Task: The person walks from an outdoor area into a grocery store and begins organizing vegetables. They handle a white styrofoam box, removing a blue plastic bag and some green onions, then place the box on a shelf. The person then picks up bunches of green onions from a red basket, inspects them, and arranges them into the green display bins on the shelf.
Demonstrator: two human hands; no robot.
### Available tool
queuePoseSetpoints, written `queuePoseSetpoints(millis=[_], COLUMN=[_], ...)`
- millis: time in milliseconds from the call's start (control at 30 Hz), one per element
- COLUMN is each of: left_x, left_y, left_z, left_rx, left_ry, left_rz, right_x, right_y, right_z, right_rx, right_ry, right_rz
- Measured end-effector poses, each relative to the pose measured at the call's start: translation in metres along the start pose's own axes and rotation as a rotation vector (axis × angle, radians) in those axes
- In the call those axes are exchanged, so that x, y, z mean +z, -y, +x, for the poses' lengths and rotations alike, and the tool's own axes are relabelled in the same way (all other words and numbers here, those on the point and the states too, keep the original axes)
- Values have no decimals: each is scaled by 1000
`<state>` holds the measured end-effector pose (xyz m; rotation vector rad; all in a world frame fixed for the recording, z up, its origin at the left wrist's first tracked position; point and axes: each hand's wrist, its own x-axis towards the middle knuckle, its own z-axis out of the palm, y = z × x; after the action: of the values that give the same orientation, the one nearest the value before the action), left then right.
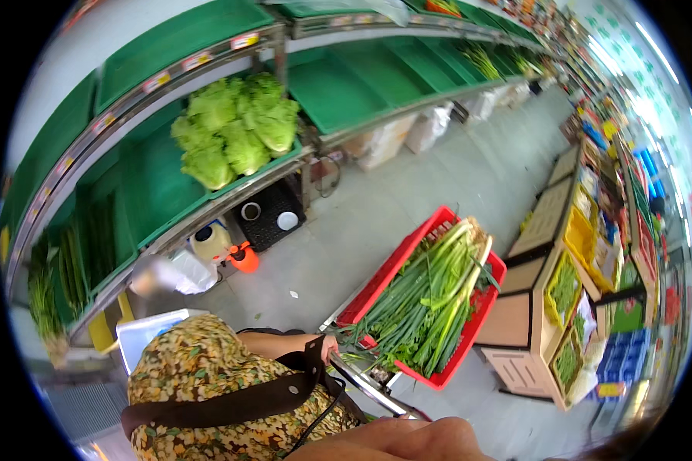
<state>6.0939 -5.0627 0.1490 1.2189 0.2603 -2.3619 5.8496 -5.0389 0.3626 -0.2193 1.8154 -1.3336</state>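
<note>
My left hand (329, 347) is closed around the upper-left end of a cart's metal handle (360, 379). At the bottom, my bare right arm (392, 439) reaches to the handle's other end. That arm hides most of my right hand, so its grip cannot be made out. Just beyond the handle, a red plastic crate (375, 293) rests tilted in view on the cart. Long green onions (421, 305) with pale root ends fill it, and leafy greens lie among them. Several heads of lettuce (236, 129) sit in a green shelf tray to the left.
Green produce trays (346, 86) line the left shelving. Below stand an orange spray bottle (243, 257), a black crate (270, 216) and a white plastic bag (193, 271). A wooden display stand (510, 317) is close to the crate's right side. Grey tiled floor (323, 248) runs between.
</note>
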Motion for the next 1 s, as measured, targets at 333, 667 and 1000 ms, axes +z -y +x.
queuePoseSetpoints(millis=[333, 667, 1000], left_x=[78, 88, 6], left_y=[8, 25, -46], left_z=[-156, -168, -69], left_rx=[824, 903, 60], left_ry=[-136, -245, -474], left_rz=[1048, 1191, 14], right_x=[14, -12, -125], right_y=[8, -13, 3], right_z=[28, 15, 3], right_rx=[-5, 38, -50], right_ry=[-59, 72, 194], right_rz=[270, 236, 238])
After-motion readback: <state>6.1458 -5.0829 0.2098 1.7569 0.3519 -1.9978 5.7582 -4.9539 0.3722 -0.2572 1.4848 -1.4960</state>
